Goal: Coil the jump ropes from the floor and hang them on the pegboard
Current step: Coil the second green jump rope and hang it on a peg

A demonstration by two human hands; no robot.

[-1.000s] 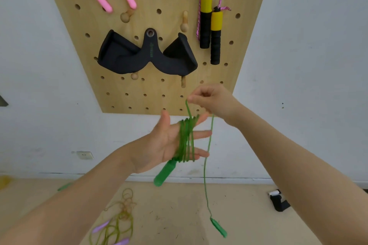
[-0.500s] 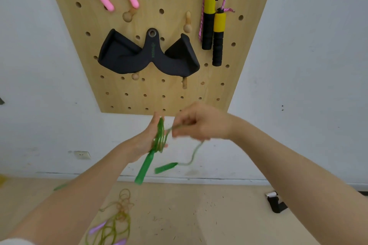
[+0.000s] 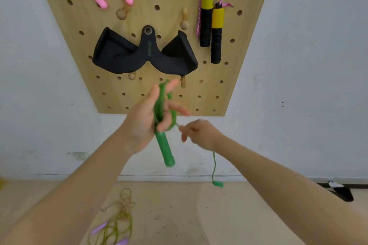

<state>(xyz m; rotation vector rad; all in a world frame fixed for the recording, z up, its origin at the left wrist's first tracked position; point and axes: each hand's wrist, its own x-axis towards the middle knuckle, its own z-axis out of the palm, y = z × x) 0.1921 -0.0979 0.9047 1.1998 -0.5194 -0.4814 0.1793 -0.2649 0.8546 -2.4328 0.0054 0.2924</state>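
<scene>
Wooden floor [image 3: 179, 215] below me, a yellow-green rope [image 3: 117, 223] with purple handles tangled on it. Up front, my left hand [image 3: 147, 121] has the green jump rope [image 3: 162, 105] coiled around its fingers, one handle [image 3: 165, 150] hanging down. My right hand [image 3: 201, 134] pinches the loose strand, the other handle [image 3: 218, 184] dangling. Behind: the pegboard [image 3: 229, 77].

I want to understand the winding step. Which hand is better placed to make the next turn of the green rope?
Probably the right hand: it pinches the loose green rope beside the coil, while the left hand holds the coil as a form.
</scene>
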